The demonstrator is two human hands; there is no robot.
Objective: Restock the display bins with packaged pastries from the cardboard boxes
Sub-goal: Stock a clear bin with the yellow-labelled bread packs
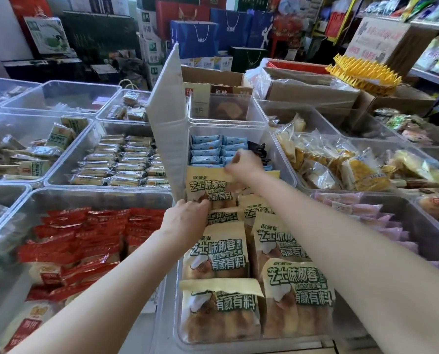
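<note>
A clear display bin (171, 297) in front of me holds several yellow pastry bags with green lettering. Both hands are on the farthest yellow bag (208, 186), which stands upright at the back of the row. My left hand (187, 215) grips its lower left corner. My right hand (242, 164) pinches its top right edge. Behind that bag, the same bin holds small light-blue packets (208, 149) in rows. A cardboard box (307, 89) with clear wrapping sits at the back right.
A white lid (168, 118) stands tilted up at the bin's left side. Clear bins surround it: red packets (85, 238) on the left, tan bars (121, 162) behind those, yellow cakes (341, 164) and pink packets (361, 208) on the right. Gift bags and shelves fill the back.
</note>
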